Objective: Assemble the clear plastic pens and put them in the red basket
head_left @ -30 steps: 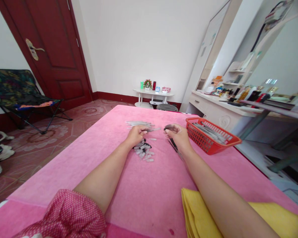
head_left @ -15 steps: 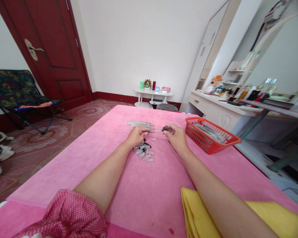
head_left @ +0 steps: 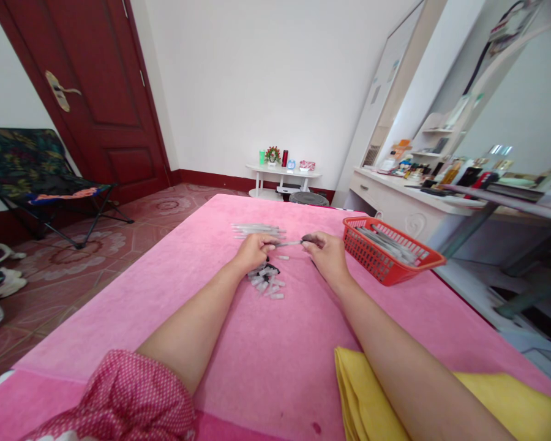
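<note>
A red plastic lattice basket (head_left: 370, 256), oblong with a flared rim, sits on the pink towelling cover (head_left: 266, 361) just to the right of the right hand (head_left: 327, 252); inside lie long grey sticks, side by side along its length. The left hand (head_left: 254, 251) is curled, fingertips pinched on one end of a slim grey stick (head_left: 286, 244), and the right hand is pinched on the other end, where a dark rounded piece shows. The stick is held level between the two hands, just above the cover. Below the left hand lies a loose heap of small translucent caps (head_left: 267, 284) with a few black bits among them. Beyond it lies a row of pale grey tubes (head_left: 257, 230). A folded yellow cloth (head_left: 514, 401) lies under the right forearm. Bottles on the white dressing table (head_left: 395, 202) carry labels too small to read
</note>
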`<state>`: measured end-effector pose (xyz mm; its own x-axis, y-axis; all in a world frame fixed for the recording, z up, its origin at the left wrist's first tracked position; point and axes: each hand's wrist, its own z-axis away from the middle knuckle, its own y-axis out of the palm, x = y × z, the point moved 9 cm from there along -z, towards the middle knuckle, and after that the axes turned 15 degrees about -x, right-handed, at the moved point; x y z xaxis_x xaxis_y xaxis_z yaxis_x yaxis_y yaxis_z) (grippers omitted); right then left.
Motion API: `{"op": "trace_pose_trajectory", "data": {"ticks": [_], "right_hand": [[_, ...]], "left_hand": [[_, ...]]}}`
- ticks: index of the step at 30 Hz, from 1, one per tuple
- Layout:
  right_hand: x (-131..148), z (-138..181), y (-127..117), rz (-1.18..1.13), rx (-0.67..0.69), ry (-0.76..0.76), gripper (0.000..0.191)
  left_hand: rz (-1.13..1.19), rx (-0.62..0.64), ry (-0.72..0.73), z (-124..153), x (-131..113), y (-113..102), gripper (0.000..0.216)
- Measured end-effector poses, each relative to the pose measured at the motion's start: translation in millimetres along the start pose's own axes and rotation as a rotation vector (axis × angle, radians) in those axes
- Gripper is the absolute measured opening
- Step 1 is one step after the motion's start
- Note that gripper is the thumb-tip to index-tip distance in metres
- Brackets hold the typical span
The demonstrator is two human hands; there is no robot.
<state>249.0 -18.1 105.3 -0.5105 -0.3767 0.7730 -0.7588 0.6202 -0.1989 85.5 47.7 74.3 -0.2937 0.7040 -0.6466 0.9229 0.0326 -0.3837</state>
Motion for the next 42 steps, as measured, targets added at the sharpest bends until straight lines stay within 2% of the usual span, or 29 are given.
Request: {"op": "trace_pose_trajectory", "data": {"ticks": [3,6,10,13,17,20,22,27,32,34,38,42], "right_hand": [[-1,0,1,0.000,0.022,-0.006,0.013],[3,2,0,0.113,0.042,-0.048,0.014],[4,4,-5,0.310,0.033,-0.068,0.036],[-1,5,-4,0.312,0.064,-0.026,0.047],[-6,1,0,0.110,0.091,0.026,0.030],[-3,-1,2,-0.002,0.087,0.003,0.021],[-1,0,1,0.048,0.093,-0.035,0.019],[-5,2,0,0.258,0.134,-0.048,0.046],[-5,-2,1,0.163,0.129,-0.059,0.022],[-5,-2,2,0.171,0.139,-0.073,0.023],[-10,0,2,0.263,0.174,-0.040,0.044],[-6,-1,-1,0.213,0.136,-0.053,0.025]], "left_hand": [[-0.071,-0.007,0.100,0,-12,-2,0.029],[-0.121,-0.034,0.161,-1,-21,-5,0.028],[-0.170,-0.047,0.203,-1,-30,-4,0.029],[-0.178,-0.050,0.196,-2,-32,-4,0.029],[-0.175,-0.061,0.152,-3,-25,-7,0.032],[-0.173,-0.062,0.140,-3,-22,-8,0.031],[-0.168,-0.051,0.144,-2,-23,-7,0.031],[-0.175,-0.023,0.163,0,-27,-4,0.030],[-0.169,-0.043,0.141,0,-21,-6,0.030],[-0.161,-0.036,0.143,0,-20,-5,0.030],[-0.162,-0.017,0.142,0,-23,-4,0.029],[-0.163,-0.021,0.129,0,-23,-5,0.029]]}}
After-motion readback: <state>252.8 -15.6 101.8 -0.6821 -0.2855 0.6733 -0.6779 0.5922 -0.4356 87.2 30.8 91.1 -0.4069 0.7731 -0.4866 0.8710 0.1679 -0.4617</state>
